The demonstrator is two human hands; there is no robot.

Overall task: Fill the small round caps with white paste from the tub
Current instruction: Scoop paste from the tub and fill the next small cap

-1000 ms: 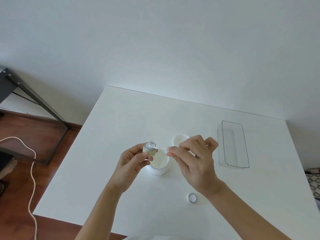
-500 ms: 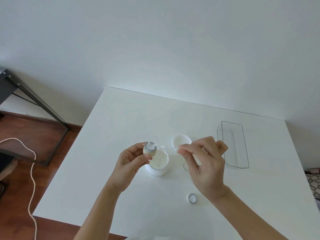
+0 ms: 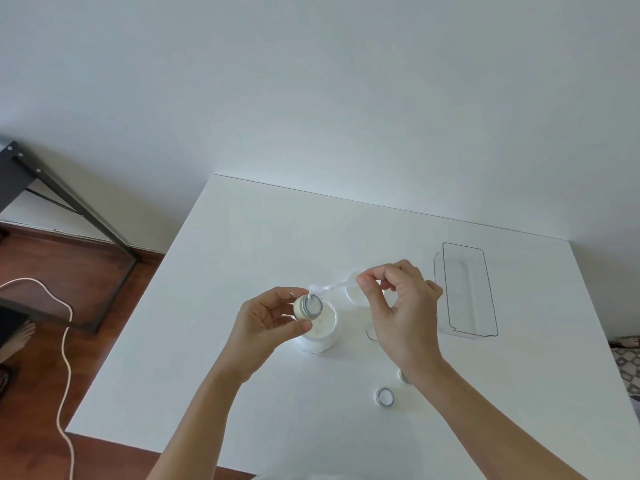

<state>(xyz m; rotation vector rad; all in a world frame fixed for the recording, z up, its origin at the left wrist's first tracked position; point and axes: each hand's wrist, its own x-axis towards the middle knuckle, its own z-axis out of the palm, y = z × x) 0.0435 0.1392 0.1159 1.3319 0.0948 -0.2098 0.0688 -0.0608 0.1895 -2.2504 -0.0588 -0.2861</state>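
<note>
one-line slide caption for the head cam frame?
Left hand holds a small round cap over the open tub while the right hand brings a clear spatula loaded with white paste to it.

White table [image 3: 242, 258] against a plain white wall [image 3: 311, 81], reddish wood floor [image 3: 38, 268].

A: Illumination? Soft, even daylight; the white table [image 3: 242, 271] shows a pale sheen at its far edge, shadows faint
B: Image quality? Wide-angle bowing at the margins; the left hand [image 3: 266, 323] mildly soft; white objects low in contrast
</note>
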